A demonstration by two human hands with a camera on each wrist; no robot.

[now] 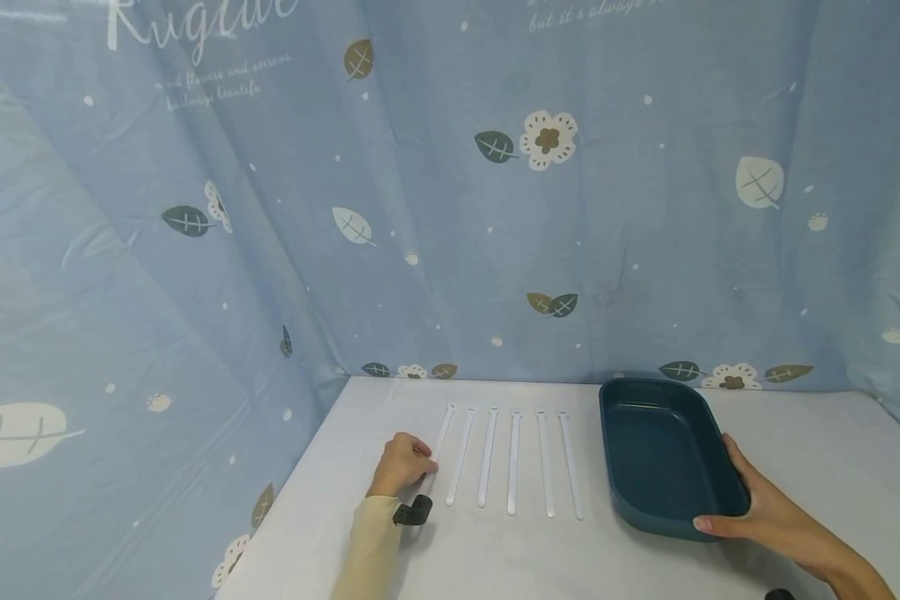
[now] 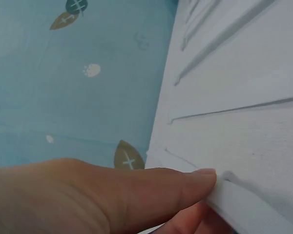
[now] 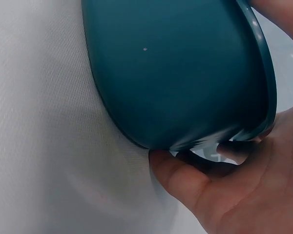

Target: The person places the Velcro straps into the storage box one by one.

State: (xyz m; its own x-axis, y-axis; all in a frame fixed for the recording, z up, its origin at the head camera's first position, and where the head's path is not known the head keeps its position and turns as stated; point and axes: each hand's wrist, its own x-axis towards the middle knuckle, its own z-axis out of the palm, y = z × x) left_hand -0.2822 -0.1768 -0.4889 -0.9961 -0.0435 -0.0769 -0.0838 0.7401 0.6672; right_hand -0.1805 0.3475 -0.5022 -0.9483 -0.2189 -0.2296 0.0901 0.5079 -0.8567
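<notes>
My left hand pinches the leftmost white plastic strip between thumb and fingers. In the left wrist view, the strip passes under the thumb, and the other fingers are mostly hidden. To its right, several similar thin white strips lie side by side on the white table, each with a small slotted head at the far end. A deep teal rectangular tray stands right of the strips. With my right hand I grip its near right corner, thumb over the rim; the right wrist view shows fingers against its outer wall.
The white table ends at a blue curtain printed with leaves and flowers, which hangs behind and on the left. A black wrist camera mount sits on my left wrist, just above the table.
</notes>
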